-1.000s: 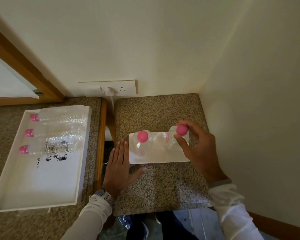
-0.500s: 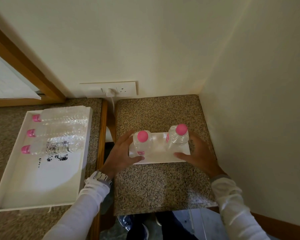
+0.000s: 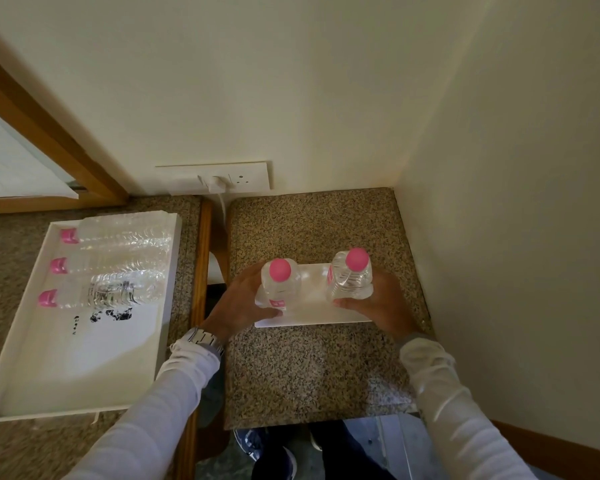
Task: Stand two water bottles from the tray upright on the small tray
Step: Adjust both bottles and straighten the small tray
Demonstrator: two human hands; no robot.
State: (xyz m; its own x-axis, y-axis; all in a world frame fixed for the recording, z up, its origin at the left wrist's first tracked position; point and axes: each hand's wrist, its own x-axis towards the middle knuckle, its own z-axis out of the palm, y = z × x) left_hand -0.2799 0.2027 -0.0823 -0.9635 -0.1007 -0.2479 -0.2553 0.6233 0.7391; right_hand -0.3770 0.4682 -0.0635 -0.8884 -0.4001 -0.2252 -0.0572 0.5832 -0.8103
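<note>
- Three bottles [image 3: 111, 268] are lying in the tray [image 3: 21, 368], well left of the small tray [image 3: 312, 315].
- The left hand [image 3: 238, 303] is gripping the small tray's left edge, fingers clamped on it.
- Two bottles, left bottle [image 3: 278, 289] and right bottle [image 3: 351, 278], are standing upright on the small tray.
- The right hand [image 3: 378, 304] is clamping its right edge.

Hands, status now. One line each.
Left hand: gripping the left end of the small tray.
Right hand: gripping the tray's right end.
</note>
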